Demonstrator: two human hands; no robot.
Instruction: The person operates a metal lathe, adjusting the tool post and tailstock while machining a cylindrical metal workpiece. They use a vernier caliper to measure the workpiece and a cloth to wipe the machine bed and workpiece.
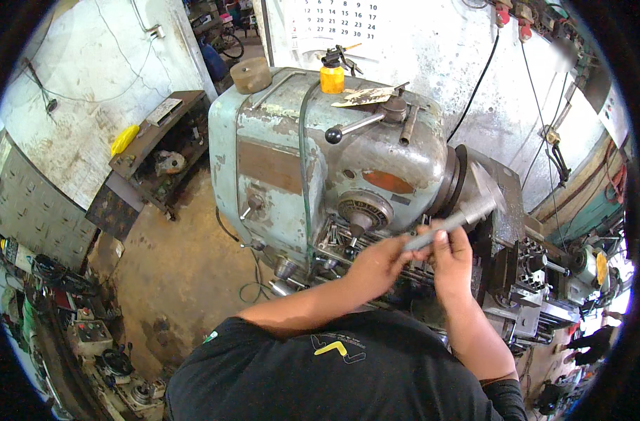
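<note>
A grey metal vernier caliper (466, 215), slightly blurred, slants up to the right with its wide jaws at the far end. My left hand (381, 261) is closed around the near end of its beam. Farther along, my right hand (452, 261) grips the beam between thumb and fingers. Both hands are raised in front of a worn, pale green lathe headstock (271, 126). The caliper's jaws overlap the dark round chuck (454, 179) in the view; whether they touch it, I cannot tell.
On the headstock stand a yellow oil can (332, 78) and a brown round block (250, 74). A black-knobbed lever (355, 128) juts from its top. The tool post (527, 277) is at the right. A low bench (141, 144) holds a yellow cloth-like item (125, 139).
</note>
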